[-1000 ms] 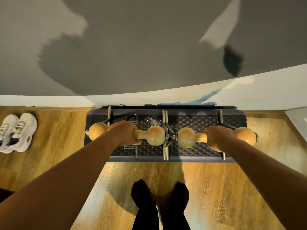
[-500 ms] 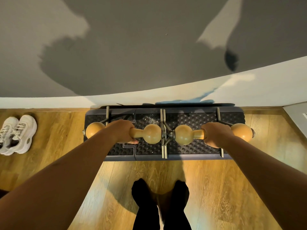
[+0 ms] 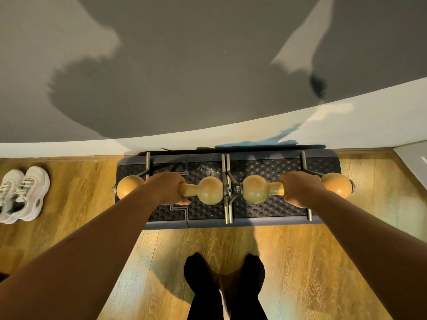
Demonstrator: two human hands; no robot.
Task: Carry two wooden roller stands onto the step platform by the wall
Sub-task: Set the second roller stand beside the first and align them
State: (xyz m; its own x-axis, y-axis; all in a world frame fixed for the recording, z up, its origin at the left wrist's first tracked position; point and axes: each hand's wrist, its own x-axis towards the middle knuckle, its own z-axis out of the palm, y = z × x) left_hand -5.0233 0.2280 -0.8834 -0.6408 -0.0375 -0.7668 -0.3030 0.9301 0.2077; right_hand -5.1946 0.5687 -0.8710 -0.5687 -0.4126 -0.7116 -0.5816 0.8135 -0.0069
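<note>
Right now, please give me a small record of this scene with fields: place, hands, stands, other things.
place: step platform on wooden floor, against the wall
left hand: closed around the left roller stand
right hand: closed around the right roller stand
stands: side by side over the platform, metal feet near the middle almost touching
other things: white sneakers on the floor, left of the platform
</note>
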